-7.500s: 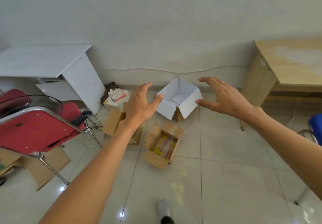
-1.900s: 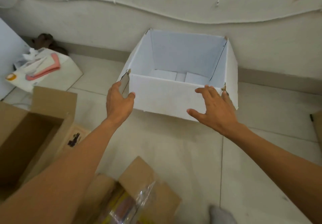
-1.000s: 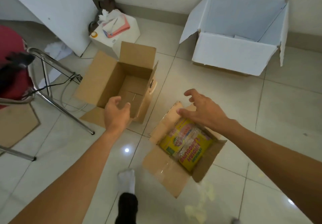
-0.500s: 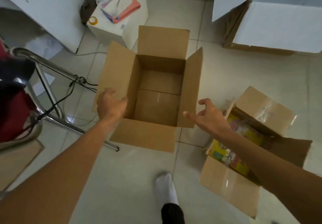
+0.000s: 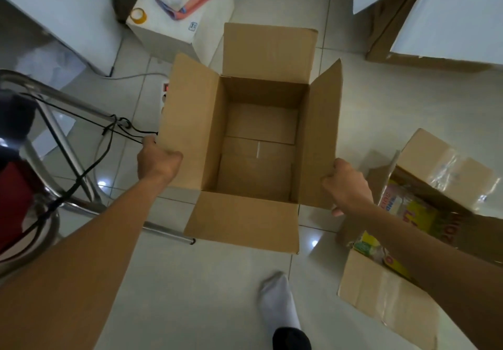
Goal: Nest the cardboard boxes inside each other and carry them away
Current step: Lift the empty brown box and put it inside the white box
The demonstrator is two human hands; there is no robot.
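An empty brown cardboard box [image 5: 253, 213] stands open on the tiled floor right below me, all its flaps spread out. My left hand [image 5: 156, 160] grips the outer edge of its left flap. My right hand [image 5: 344, 185] grips the lower edge of its right flap. To the right lies a smaller brown box [image 5: 386, 298] holding colourful packets, partly hidden by my right forearm. The large white box [image 5: 446, 22] sits at the top right, cut off by the frame.
A metal chair frame [image 5: 54, 120] with a red seat and a black cord stands at the left. A small white box [image 5: 174, 31] with cloths and a tape roll sits behind the brown box. A white desk panel [image 5: 62, 12] is top left. My socked foot [image 5: 280, 306] is below.
I have turned from the white box to the empty brown box. My two hands, open half a second ago, have closed on its left and right flaps.
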